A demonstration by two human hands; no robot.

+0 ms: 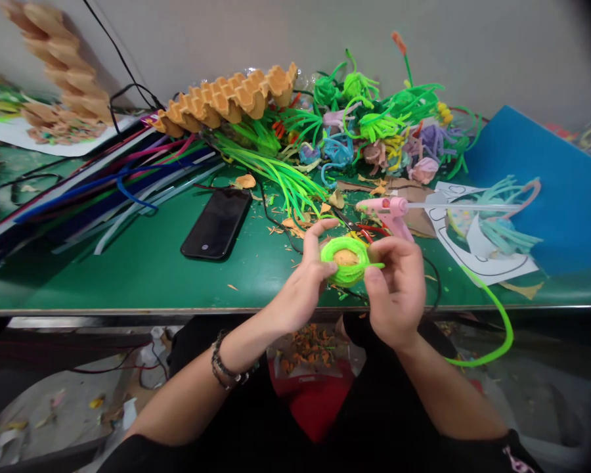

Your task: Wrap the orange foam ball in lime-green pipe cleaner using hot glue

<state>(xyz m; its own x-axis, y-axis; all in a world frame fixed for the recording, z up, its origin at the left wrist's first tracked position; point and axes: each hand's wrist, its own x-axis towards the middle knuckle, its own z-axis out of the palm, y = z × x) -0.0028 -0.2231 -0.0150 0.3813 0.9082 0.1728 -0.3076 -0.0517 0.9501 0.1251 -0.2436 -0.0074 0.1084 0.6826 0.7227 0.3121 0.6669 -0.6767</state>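
Between both hands, just over the table's front edge, is an egg-carton cup wrapped round its side with bright green pipe cleaner. Its tan centre shows through the green ring. My left hand grips it from the left, thumb on the near rim and index finger raised behind. On the other side, my right hand pinches the green strand where it leaves the ring. A long green pipe cleaner curves out past my right wrist. Behind my right hand lies a pink glue gun with a clear glue stick in it.
Red-handled scissors lie partly hidden behind the cup. A black phone, loose pipe cleaners, an egg carton and a pile of pipe-cleaner pieces cover the green table. A blue board stands right.
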